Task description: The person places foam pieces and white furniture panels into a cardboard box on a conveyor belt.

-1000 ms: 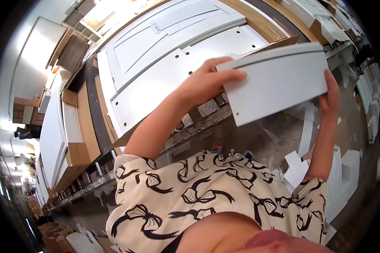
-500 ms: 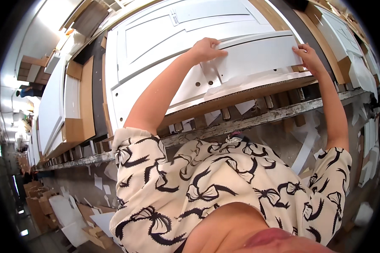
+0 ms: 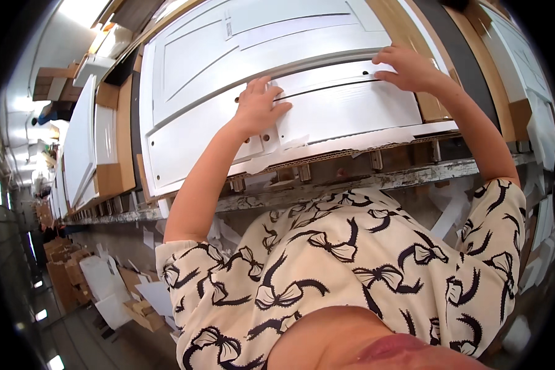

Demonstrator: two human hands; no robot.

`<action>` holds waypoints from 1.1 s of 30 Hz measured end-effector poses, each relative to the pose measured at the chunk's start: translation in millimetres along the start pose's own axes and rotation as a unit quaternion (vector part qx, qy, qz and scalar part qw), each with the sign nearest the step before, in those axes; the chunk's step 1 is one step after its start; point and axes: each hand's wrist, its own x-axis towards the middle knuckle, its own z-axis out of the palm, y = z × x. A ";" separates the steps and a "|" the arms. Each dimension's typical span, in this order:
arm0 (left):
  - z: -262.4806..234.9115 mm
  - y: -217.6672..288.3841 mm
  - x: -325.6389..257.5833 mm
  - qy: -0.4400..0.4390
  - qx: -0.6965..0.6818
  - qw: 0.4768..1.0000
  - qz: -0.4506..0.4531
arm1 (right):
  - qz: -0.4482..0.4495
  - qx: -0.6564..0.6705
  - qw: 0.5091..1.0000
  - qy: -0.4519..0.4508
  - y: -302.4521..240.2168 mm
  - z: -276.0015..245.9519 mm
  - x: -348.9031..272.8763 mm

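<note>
1. The small white panel [image 3: 345, 105] now lies flat on top of the big white door [image 3: 240, 55], close to the near edge of the pile. So the putting-down part looks done to me.

2. The pile rests on a brown cardboard sheet [image 3: 327, 157], and that sits on a long metal rack [image 3: 351, 182] with old paint on it.

3. What looks left, I think, is lining the panel up straight with the door under it. Both hands are on it, so it has not been let go.

4. The left hand [image 3: 259, 111] lies flat on the left end of the panel. Its fingers are spread and point away from the body, pressing down. It is not pinching anything.

5. The right hand [image 3: 410, 68] is at the far right corner of the panel. Its fingers are bent and rest on the top edge, close together. I cannot tell if the thumb hooks under the edge.

6. Both arms reach out, the left one more bent, and come from short sleeves of a cream shirt with black bows [image 3: 351, 271].

7. More white doors [image 3: 80, 142] stand off to the left, and scraps of white paper [image 3: 453, 209] lie on the floor below.
</note>
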 end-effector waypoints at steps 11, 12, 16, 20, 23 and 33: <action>-13.5 1.2 -11.3 0.059 -0.113 0.991 -0.045 | -0.042 0.113 0.989 -0.088 -20.1 20.5 13.3; -21.8 -13.2 -13.5 0.133 -0.243 0.959 -0.058 | -0.059 0.106 0.988 -0.095 -18.6 19.0 13.8; -51.5 -39.6 -78.0 0.405 -0.408 0.801 -0.170 | -0.030 0.148 0.984 -0.090 -13.3 21.8 13.9; -30.5 -46.6 -164.6 0.542 -0.462 0.673 -0.200 | -0.011 0.146 0.981 -0.126 -21.2 18.4 29.1; -14.1 -42.1 -226.7 0.669 -0.405 0.590 -0.199 | -0.070 -0.022 0.996 -0.057 -41.1 20.6 31.4; 201.8 -127.6 -483.0 0.581 -0.429 0.515 -0.462 | 0.011 0.022 0.999 0.047 -165.5 12.7 64.0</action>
